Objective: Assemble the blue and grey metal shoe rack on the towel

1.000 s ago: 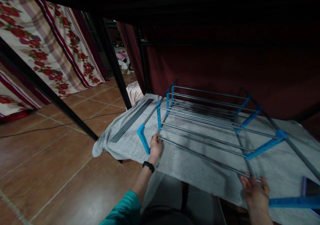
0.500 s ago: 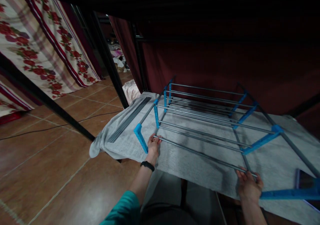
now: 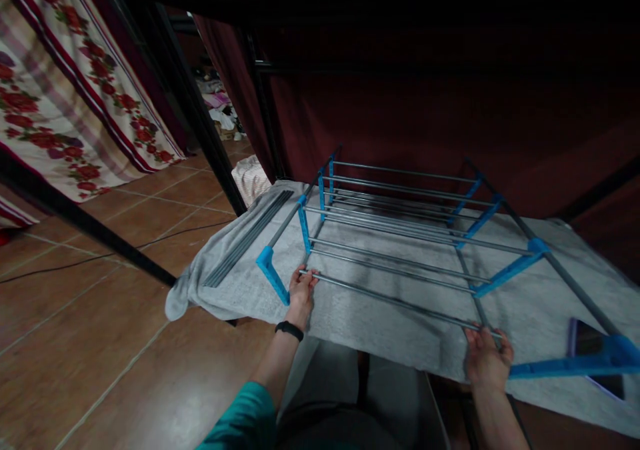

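Observation:
A grey metal rod (image 3: 390,299) runs crosswise in front of me. My left hand (image 3: 301,290) pinches its left end, just right of a blue plastic bracket (image 3: 273,275). Around its right end my right hand (image 3: 487,357) is closed, beside another blue bracket (image 3: 565,366). Beyond the rod lies a partly assembled rack (image 3: 400,222), with grey side tubes, blue brackets and several crossbars. Whether the rod's ends touch the side tubes, I cannot tell.
Several loose grey rods (image 3: 250,237) lie on a grey blanket (image 3: 225,301) at the left. A phone (image 3: 590,341) rests under the right front bracket. Black metal posts (image 3: 200,110) frame the left side. A dark cable (image 3: 115,253) crosses the tiled floor.
The view has shifted slightly, so the rack and blanket appear a little further left. Both hands keep their hold on the rod, which stays about the same relative to the rack.

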The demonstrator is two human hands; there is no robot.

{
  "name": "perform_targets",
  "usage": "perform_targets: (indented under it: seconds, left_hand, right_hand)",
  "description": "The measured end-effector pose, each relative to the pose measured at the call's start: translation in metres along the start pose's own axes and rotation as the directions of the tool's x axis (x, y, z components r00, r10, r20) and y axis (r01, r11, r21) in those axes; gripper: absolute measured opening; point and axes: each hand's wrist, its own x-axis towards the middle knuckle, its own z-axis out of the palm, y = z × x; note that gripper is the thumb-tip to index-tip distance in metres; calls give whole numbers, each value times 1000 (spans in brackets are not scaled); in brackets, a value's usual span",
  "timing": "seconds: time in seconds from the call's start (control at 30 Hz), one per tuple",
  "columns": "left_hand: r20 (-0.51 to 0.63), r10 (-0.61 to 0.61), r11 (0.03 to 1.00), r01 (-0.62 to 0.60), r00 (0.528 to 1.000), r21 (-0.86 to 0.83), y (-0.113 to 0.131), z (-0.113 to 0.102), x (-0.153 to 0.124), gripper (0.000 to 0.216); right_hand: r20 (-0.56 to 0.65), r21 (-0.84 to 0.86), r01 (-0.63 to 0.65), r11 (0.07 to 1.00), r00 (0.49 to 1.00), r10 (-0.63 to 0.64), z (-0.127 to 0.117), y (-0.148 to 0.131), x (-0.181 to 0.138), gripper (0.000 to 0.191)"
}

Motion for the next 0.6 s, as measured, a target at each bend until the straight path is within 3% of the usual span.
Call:
perform_targets:
  seconds: [0.17, 0.37, 0.6]
  left_hand:
    - [10, 17, 1000, -17, 1000, -11, 0, -3, -2, 30]
    - [18, 42, 999, -42, 999, -24, -1, -3, 2, 28]
    - [-52, 67, 994, -62, 996, 94, 0, 5, 10, 28]
  right_hand:
    - [-50, 1, -22, 1000, 999, 22, 4, 0, -4, 65]
    - [-14, 15, -13, 1000, 1000, 13, 17, -11, -20, 61]
    - [-25, 75, 2, 997, 1000, 0, 32, -16, -28, 68]
